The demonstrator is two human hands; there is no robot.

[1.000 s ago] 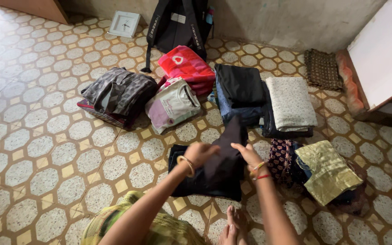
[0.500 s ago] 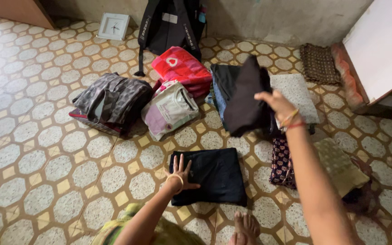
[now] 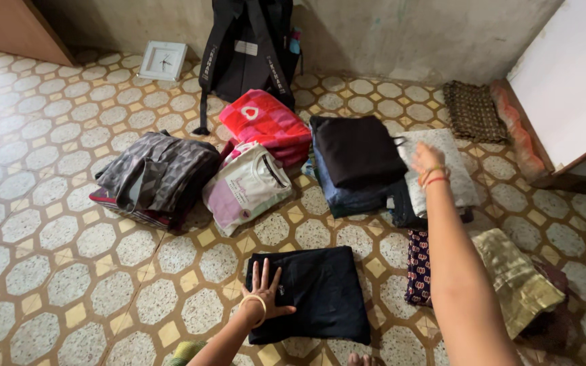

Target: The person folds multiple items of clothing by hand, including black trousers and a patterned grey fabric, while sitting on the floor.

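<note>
The person's left hand point(image 3: 264, 293) is lying flat, fingers spread and released, on the near-left corner of a folded black garment point(image 3: 310, 293) that is resting on the tiled floor point(image 3: 55, 224) just in front of the person, its longer side running left to right across the view. The right hand point(image 3: 426, 160) is reaching far forward with the arm stretched out, hovering at the right edge of a folded black cloth point(image 3: 357, 149) that is sitting on top of a stack of dark folded clothes point(image 3: 354, 196); the fingers are looking loose and holding nothing, though the angle is making it hard to be sure whether the fingertips are touching the cloth or the pale speckled fabric point(image 3: 449, 169) lying just beside it on the right. So the top cloth is lying just to the left of the right hand and well beyond the left hand, and the right hand is by far the nearer of the two. Further left on the floor, a pink and white shirt point(image 3: 245, 184), a red checked bundle point(image 3: 269, 122) and a grey patterned pile point(image 3: 157, 176) are sitting in a loose row, with a black backpack point(image 3: 249, 41) and a white square clock point(image 3: 163, 61) leaning against the far wall. Near the right arm, an olive-gold garment point(image 3: 517, 278) is lying on darker printed cloth
</note>
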